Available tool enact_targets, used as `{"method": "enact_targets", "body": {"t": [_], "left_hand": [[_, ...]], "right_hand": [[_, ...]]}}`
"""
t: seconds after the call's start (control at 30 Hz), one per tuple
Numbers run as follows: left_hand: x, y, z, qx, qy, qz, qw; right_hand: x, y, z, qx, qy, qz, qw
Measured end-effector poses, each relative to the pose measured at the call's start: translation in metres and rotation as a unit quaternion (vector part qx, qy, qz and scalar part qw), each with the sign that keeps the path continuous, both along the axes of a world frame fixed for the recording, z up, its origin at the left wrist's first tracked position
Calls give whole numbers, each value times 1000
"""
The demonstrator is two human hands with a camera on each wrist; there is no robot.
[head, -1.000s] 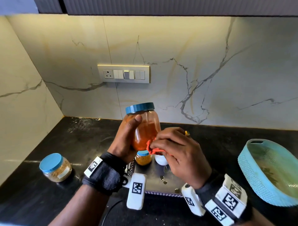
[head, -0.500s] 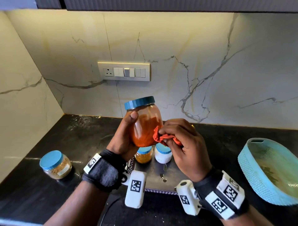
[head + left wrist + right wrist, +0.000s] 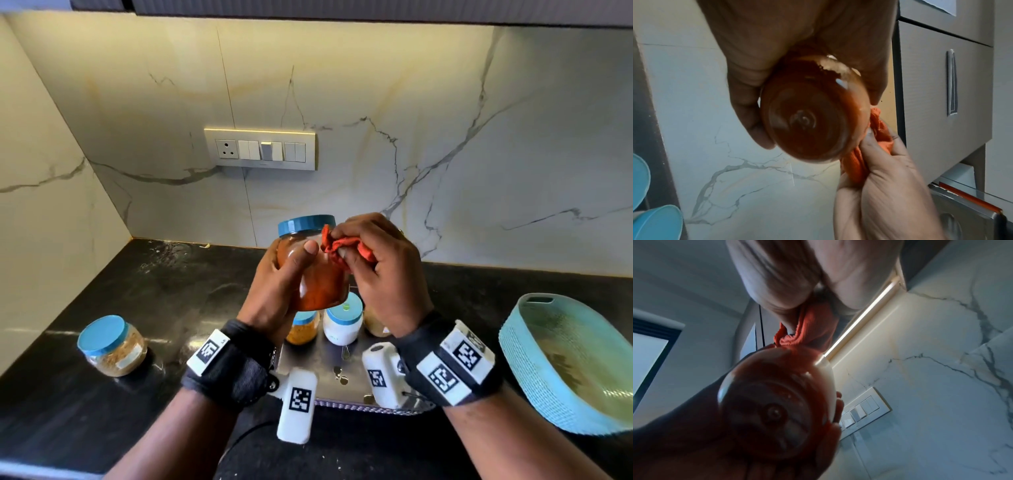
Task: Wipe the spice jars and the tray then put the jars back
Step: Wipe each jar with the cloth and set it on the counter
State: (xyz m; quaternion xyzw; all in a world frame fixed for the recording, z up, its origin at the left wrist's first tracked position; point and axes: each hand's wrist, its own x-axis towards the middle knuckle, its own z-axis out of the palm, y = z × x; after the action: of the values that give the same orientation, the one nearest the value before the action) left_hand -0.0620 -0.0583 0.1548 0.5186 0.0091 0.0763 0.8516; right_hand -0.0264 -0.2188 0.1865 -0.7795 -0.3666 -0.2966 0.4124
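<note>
My left hand (image 3: 287, 274) grips a jar of red spice (image 3: 318, 281) with a blue lid, held in the air above the steel tray (image 3: 329, 373). In the left wrist view the jar's round base (image 3: 809, 116) faces the camera. My right hand (image 3: 376, 260) pinches a bunched orange cloth (image 3: 342, 246) against the jar's upper right side, just under the lid. The cloth (image 3: 813, 327) also shows in the right wrist view above the jar (image 3: 777, 404). On the tray stand a small yellow-spice jar (image 3: 303, 329), a white jar (image 3: 342, 322) and a brown-filled jar (image 3: 375, 323), half hidden by my right wrist.
A blue-lidded jar of brown spice (image 3: 111, 346) stands alone on the black counter (image 3: 171, 301) at the left. A light blue plastic basket (image 3: 568, 363) sits at the right. The marble wall carries a switch panel (image 3: 260, 149) behind the jars.
The cloth in my right hand has climbed from the jar's lower side up to just below the lid. My left hand still holds the jar in the air.
</note>
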Motion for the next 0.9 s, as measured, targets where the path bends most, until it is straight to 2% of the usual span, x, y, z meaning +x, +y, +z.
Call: {"method": "enact_targets", "body": {"t": [0.17, 0.23, 0.3, 0.43, 0.5, 0.6, 0.7, 0.77, 0.9], "left_hand": [[2, 11, 8, -45, 8, -27, 999], [2, 14, 7, -45, 6, -34, 998], [0, 11, 3, -39, 13, -47, 998], [-4, 3, -2, -32, 10, -61, 998], [-5, 1, 0, -37, 3, -54, 998], [-6, 9, 2, -59, 10, -36, 998], [-9, 14, 0, -72, 15, -58, 996], [-12, 13, -3, -70, 15, -85, 994], [-13, 5, -4, -59, 5, -104, 993]], "right_hand": [[-38, -1, -17, -118, -89, 32, 988], [-41, -4, -23, -137, -104, 49, 984], [-30, -4, -17, -112, -83, 50, 989], [1, -1, 2, 25, 9, 16, 1000], [-1, -1, 1, 26, 17, 21, 999], [-30, -4, -16, -39, -10, 47, 998], [-46, -6, -30, -71, -35, 57, 995], [-36, -6, -23, -46, -22, 52, 997], [-3, -2, 1, 73, 47, 35, 996]]}}
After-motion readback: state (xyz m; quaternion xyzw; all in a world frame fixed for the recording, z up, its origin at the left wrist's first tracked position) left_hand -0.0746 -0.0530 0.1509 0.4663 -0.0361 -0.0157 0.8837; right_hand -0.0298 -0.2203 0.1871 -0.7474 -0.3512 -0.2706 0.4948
